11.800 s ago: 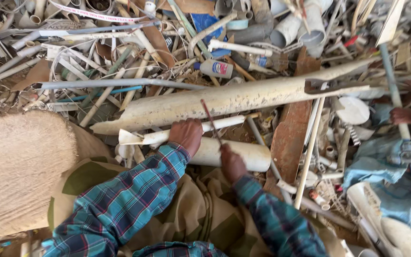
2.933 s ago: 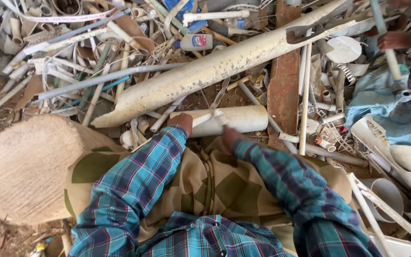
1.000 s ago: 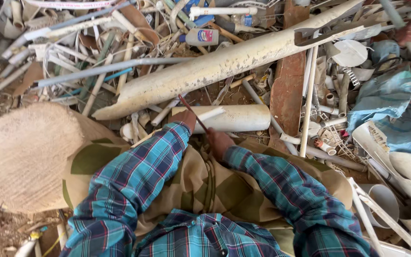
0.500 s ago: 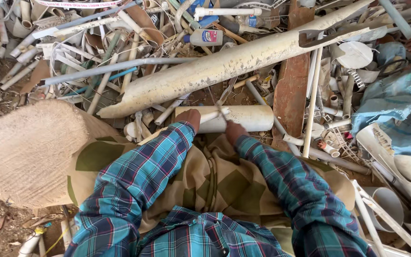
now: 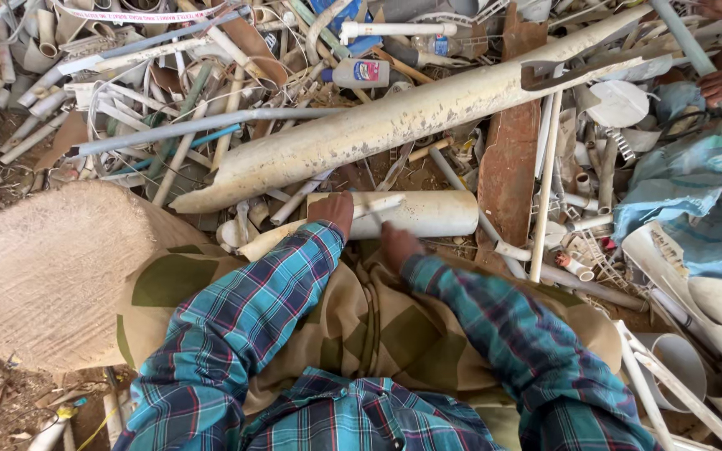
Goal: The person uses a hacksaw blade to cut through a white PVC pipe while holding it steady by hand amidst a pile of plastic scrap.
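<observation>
A heap of scrap plastic pipes fills the frame. The largest, a long dirty cream pipe [image 5: 403, 125], runs from centre left to the upper right. At lower left lies a woven tan sack [image 5: 43, 276]. Just below centre, a short white pipe section [image 5: 424, 215] lies crosswise; the left hand [image 5: 333, 210] rests on its near end, its grip seemingly closed over the edge. The right hand [image 5: 396, 244], just beside the pipe, is curled, though what it holds I cannot tell. To work the piece well, the left hand should pin the pipe firmly. At top centre lies a small white bottle [image 5: 359, 73] with a blue-and-red label.
</observation>
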